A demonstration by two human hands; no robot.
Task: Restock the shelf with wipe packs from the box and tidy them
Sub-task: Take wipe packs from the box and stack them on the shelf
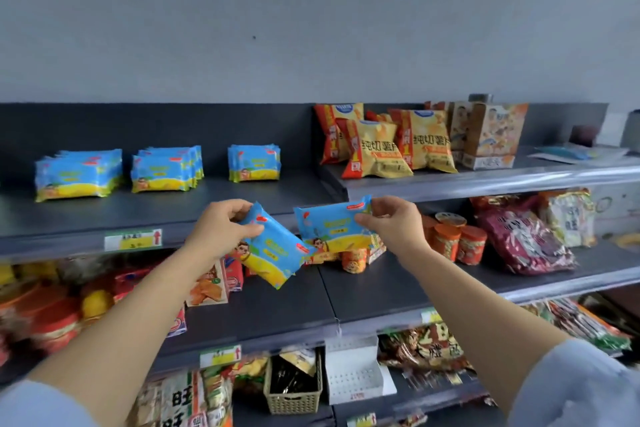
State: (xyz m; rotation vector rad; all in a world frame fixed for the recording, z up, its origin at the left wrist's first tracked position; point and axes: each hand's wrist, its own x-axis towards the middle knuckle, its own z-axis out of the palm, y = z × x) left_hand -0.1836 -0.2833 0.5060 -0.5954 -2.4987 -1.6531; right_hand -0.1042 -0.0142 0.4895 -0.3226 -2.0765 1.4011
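Item: my left hand [225, 229], centre-left of the frame. Bare, thumb and knuckles in plain view.
Item: my right hand [394, 225], centre-right. Bare likewise.
Item: left forearm [145, 305] and right forearm [467, 305]. Uncovered from the wrist to near the elbow.
Item: left sleeve [31, 402], lower left corner. Pale blue-grey cloth, plain, edge blurred.
Item: right sleeve [575, 388], lower right corner. Same pale blue-grey, smooth, possibly a light shirt; the blur hides the weave.
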